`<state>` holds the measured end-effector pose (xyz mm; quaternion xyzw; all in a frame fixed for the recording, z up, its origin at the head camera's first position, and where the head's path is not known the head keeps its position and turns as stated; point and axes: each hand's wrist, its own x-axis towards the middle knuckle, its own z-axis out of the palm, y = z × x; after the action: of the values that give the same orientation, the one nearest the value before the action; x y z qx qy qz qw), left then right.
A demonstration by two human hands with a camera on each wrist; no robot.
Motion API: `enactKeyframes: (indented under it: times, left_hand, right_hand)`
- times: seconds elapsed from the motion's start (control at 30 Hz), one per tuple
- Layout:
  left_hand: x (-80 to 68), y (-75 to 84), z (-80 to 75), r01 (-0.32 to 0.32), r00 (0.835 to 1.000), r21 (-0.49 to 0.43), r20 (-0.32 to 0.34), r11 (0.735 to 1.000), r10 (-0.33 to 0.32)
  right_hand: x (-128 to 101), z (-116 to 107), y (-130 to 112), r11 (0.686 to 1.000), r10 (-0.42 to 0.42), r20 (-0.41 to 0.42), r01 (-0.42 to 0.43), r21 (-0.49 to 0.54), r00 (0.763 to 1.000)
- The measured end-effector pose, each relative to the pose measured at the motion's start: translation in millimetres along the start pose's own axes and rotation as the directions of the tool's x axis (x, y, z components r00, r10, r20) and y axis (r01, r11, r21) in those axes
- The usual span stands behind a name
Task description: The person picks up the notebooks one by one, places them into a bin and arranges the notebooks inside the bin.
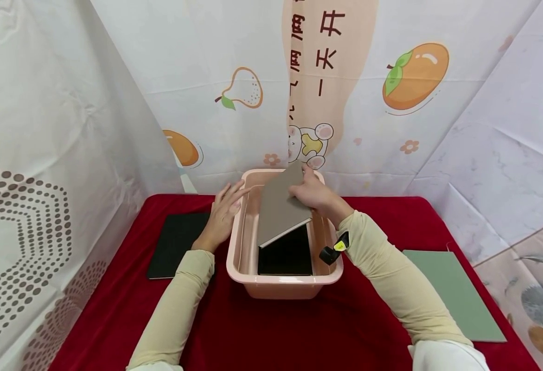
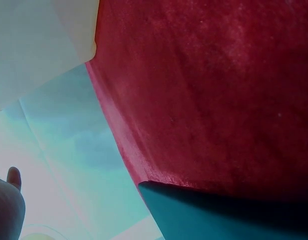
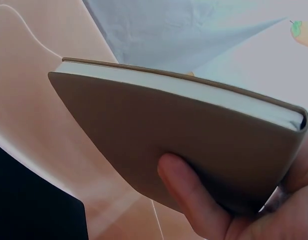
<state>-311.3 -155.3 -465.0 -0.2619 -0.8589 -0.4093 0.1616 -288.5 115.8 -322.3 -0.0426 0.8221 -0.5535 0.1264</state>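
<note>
Over the pink basin (image 1: 243, 257) our right hand (image 1: 315, 193) grips the grey notebook (image 1: 280, 206), tilted above 1 black notebook (image 1: 286, 257), while our left hand (image 1: 222, 214) rests flat on the rim.

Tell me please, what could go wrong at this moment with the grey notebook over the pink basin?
1. The right hand grips the grey notebook only near one end, tilted over the black notebook in the basin; it might slip and land crooked.
2. The left hand only rests open on the pink basin rim, so a push could shift the basin on the red cloth.
</note>
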Motion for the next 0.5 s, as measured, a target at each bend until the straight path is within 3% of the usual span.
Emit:
enactKeyframes:
  times: [0.5]
  left_hand:
    - [0.4,1.2,-0.1,-0.004,1.0,0.011,0.008,1.0,0.003]
  right_hand:
    - [11.9,13.9,10.0,0.998,0.035,0.051,-0.037,0.045,0.998]
